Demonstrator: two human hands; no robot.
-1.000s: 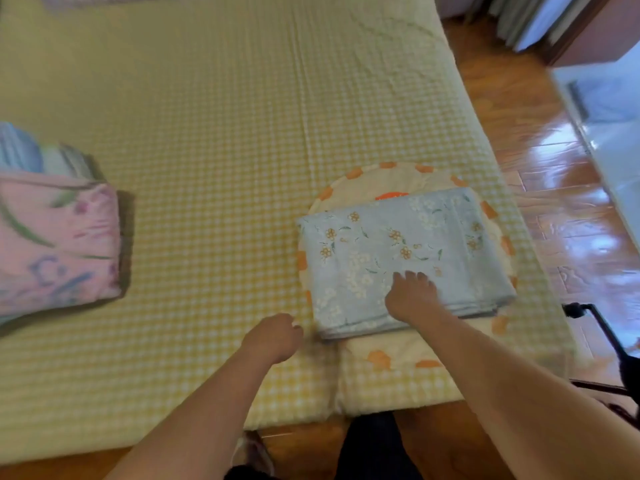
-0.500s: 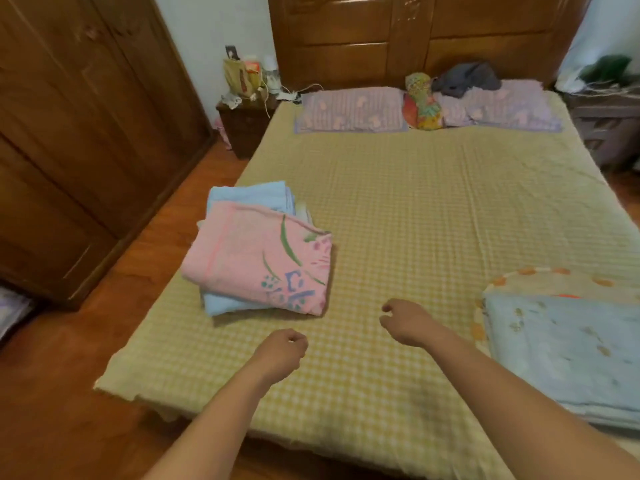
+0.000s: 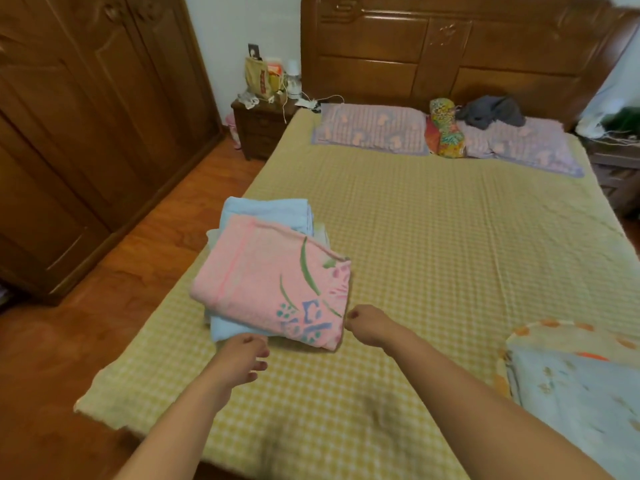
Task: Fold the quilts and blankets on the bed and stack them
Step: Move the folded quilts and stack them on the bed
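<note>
Just ahead of both hands, a folded pink blanket (image 3: 273, 289) is stacked on a blue one (image 3: 266, 211) on the bed (image 3: 433, 237). Left hand (image 3: 242, 355) and right hand (image 3: 367, 323) are loosely curled, gripping nothing. The pile is best lifted from underneath at both near corners, kept level, toward the floral quilt (image 3: 575, 393) right of the right hand.

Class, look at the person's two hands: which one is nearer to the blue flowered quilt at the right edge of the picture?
Right. The right hand lies between the pink blanket and the blue flowered quilt; the left hand is farther left.
</note>
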